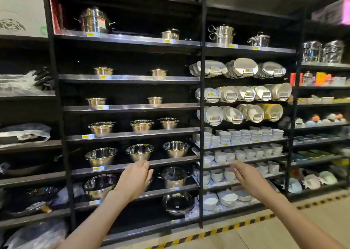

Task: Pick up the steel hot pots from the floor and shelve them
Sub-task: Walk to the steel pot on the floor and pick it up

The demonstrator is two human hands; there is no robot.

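Head view: two bare forearms are extended toward a black shelving unit (130, 108). Nothing is held by either hand. No pot is visible on the floor (295, 228) within the frame, so the next pot to be lifted cannot be located from this view.

At the left, the steel hot pots (139, 151) already shelved are seen in rows, rims upward, on the lower tiers. The left hand (135, 180) is raised in front of the shelf edge, fingers loosely curled and apart, gripping nothing. The middle pot of the three-pot row lies at twelve o'clock from this hand, just beyond the fingertips; whether contact is made cannot be told. A lidded pot (174, 176) stands at three o'clock from the same hand, one tier lower.

Further right, the right hand (246, 176) is held open, fingers spread and slightly blurred, in front of the white bowls (246, 152). The steel pots lie at nine to ten o'clock from it, well apart.

The left hand is judged the nearer to the pot bay.
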